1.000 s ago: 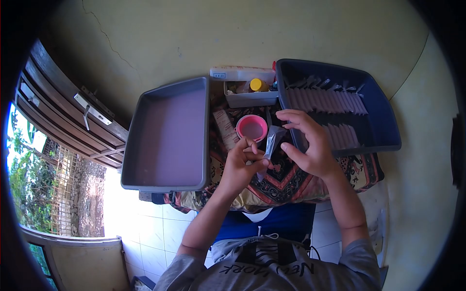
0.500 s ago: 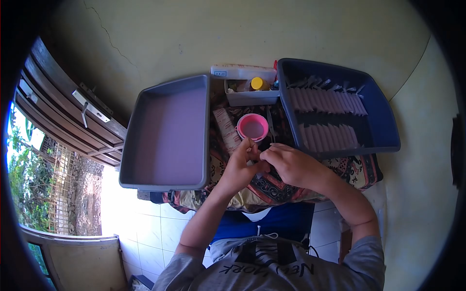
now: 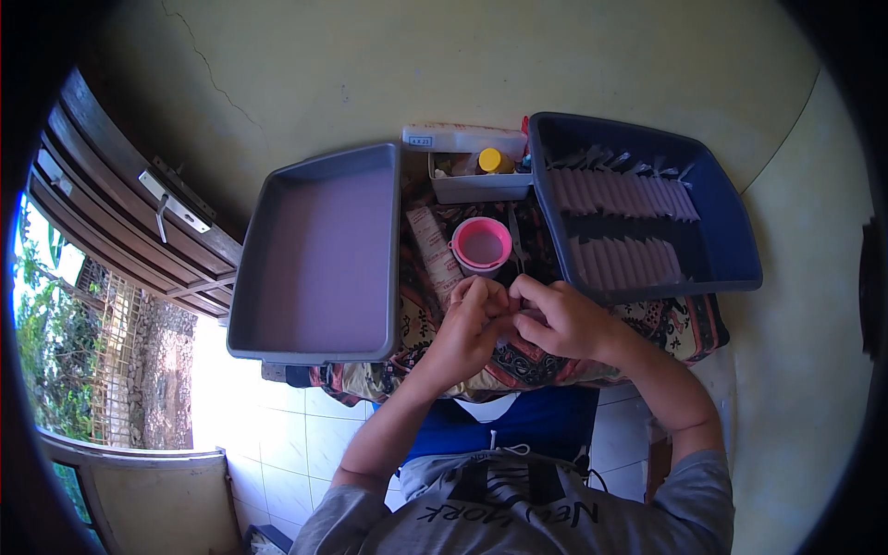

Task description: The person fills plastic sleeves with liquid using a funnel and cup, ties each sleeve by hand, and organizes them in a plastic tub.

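My left hand and my right hand meet close together over the cloth-covered table, fingers pinched. Between them is a small clear plastic bag, mostly hidden by the fingers, with a pale purple tint showing. Just beyond my fingertips stands a pink-rimmed cup holding pale purple liquid. A white packet with red print lies to the left of the cup.
On the left stands a grey tub of purple liquid. A dark blue tub on the right holds rows of filled, tied plastic bags. Behind the cup, a grey box contains a yellow-capped bottle.
Both hands have drawn slightly back from the cup toward my body. The fingers have shifted on the bag, and my right thumb and index finger are now more apart.
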A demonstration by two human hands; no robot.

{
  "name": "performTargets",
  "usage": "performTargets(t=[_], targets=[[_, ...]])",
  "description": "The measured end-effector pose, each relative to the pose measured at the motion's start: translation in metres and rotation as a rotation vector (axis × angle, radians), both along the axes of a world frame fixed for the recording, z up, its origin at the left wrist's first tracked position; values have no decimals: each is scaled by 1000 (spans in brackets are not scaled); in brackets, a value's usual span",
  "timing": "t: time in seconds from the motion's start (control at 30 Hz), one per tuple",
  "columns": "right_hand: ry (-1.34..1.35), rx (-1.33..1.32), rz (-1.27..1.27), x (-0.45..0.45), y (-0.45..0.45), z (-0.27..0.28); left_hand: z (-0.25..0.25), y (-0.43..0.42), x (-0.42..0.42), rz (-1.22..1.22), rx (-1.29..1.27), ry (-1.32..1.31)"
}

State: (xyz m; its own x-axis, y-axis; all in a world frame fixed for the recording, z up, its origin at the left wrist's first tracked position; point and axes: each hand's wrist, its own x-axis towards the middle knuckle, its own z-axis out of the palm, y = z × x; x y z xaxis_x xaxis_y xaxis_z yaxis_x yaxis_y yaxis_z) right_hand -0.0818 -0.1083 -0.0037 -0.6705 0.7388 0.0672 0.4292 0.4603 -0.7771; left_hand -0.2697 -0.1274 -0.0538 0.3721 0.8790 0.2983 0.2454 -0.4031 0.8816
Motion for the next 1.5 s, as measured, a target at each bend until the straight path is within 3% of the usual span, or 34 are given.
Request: performTargets(t=[0.13,0.33,0.53,0.63,0.7,0.73,0.8,0.93,1.0,1.03,1.1,1.13,1.17,1.23,1.5], targets=[[-60,-53,-29,-1,-2,4,-1,1,0,33,118,61],[45,99,-33,4,1,-11,-12,4,-1,96,121,81],[-39,95,-58,14,7,-6,-13,5,-2,137,-26,-81],[52,-41,-114,22,9,-8,-19,4,-5,174,-194,-289],[210,-476,-181,23,5,-14,-21,2,-4,197,50,-82],[209,-476,-179,21,3,-14,-20,1,-3,199,51,-82],[537,-768,-296,16,-2,-12,-17,-3,1,242,50,5],[720,-835,-405,3,-9,-15,-17,-4,8,270,149,79],[551,-592,-399,0,-12,-18,-21,-3,10,292,136,29],[550,-592,-399,-4,-16,-21,-21,-4,13,292,136,28],[411,-236,-338,-11,-22,-27,-17,-5,17,336,198,-48],[294,134,-325,-12,-20,-36,-17,-5,17,333,196,-47],[294,132,-329,-12,-19,-40,-19,-6,17,348,180,-21],[85,643,-276,-15,-17,-41,-21,-6,17,362,165,5],[-279,635,-268,-15,-19,-25,-26,-2,19,328,215,-6]])
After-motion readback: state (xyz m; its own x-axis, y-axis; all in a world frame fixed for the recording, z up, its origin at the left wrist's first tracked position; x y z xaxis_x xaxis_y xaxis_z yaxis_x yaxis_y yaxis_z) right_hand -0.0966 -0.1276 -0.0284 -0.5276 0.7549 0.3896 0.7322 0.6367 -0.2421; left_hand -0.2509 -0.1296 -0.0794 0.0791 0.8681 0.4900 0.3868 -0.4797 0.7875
